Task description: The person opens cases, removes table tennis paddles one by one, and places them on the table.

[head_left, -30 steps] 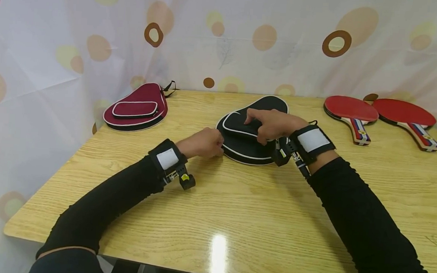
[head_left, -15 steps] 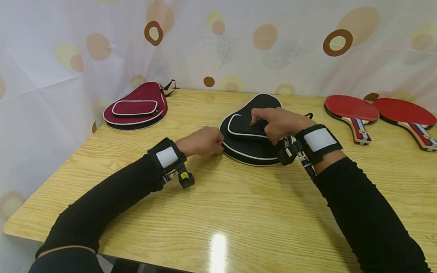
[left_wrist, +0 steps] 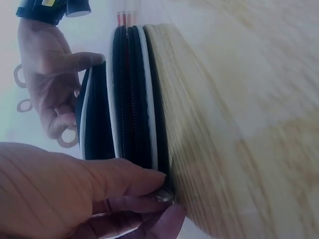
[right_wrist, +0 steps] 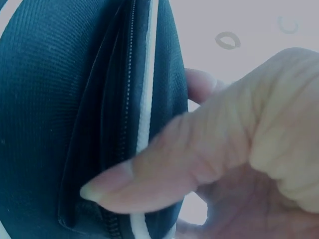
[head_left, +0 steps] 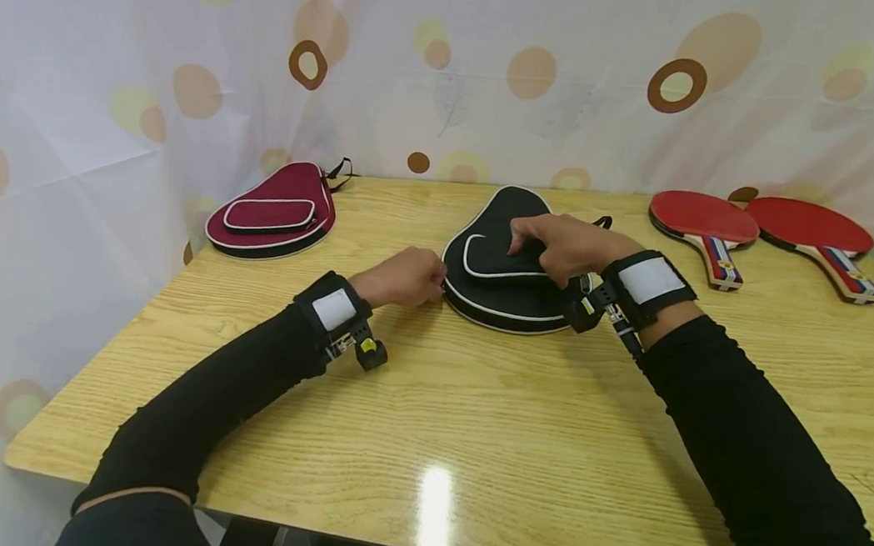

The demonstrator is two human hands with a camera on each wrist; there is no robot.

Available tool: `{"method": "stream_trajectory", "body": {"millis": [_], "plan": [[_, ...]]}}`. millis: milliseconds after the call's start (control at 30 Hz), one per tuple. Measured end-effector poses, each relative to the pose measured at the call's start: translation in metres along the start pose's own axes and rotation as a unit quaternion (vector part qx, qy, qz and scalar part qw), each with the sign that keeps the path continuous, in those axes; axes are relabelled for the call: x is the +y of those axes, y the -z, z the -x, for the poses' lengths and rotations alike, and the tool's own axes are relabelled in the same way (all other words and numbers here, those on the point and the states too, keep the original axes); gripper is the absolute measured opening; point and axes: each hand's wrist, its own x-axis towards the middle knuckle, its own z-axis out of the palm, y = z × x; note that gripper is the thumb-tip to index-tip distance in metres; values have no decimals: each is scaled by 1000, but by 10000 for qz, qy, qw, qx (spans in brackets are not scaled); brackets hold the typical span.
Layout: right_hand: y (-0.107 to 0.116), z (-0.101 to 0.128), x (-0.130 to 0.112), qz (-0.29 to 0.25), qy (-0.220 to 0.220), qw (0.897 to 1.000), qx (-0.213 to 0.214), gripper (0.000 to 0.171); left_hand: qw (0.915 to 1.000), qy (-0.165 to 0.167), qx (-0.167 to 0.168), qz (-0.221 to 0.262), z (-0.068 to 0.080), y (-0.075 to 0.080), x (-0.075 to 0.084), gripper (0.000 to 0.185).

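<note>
A black table tennis bat case (head_left: 506, 298) with white piping lies on the table, its zip side toward me. My left hand (head_left: 407, 278) is at the case's left edge. There, in the left wrist view, thumb and fingers pinch a metal zipper pull (left_wrist: 163, 195) beside the zip (left_wrist: 130, 99). On top, my right hand (head_left: 570, 246) grips the raised front pocket (head_left: 494, 256). The right wrist view has its thumb (right_wrist: 144, 184) over the pocket's zipped edge, the other fingers on the far side and partly hidden.
At the back left lies a maroon bat case (head_left: 271, 213) with a black strap. Two red bats (head_left: 703, 216) rest at the back right, handles toward me. A patterned curtain (head_left: 479, 75) hangs behind the wooden table (head_left: 367, 436).
The black case has turned slightly, its narrow end shifting left and its wide end a little right. My right hand has moved right with it; my left hand stays at nearly the same spot.
</note>
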Motion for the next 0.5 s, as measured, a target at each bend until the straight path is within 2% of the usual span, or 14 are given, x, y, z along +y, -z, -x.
{"method": "stream_trajectory", "body": {"millis": [133, 267, 500], "plan": [[-3, -2, -7, 180, -132, 9997, -123, 53, 9993, -219, -11, -294, 0, -3, -1, 12], [-9, -5, -25, 670, -401, 9969, 127, 51, 9975, -444, 59, -549, 1, -6, 0, 11], [-18, -11, -59, 1632, -969, 9808, 460, 73, 9976, -407, 21, -552, -1, -4, 0, 9]]}}
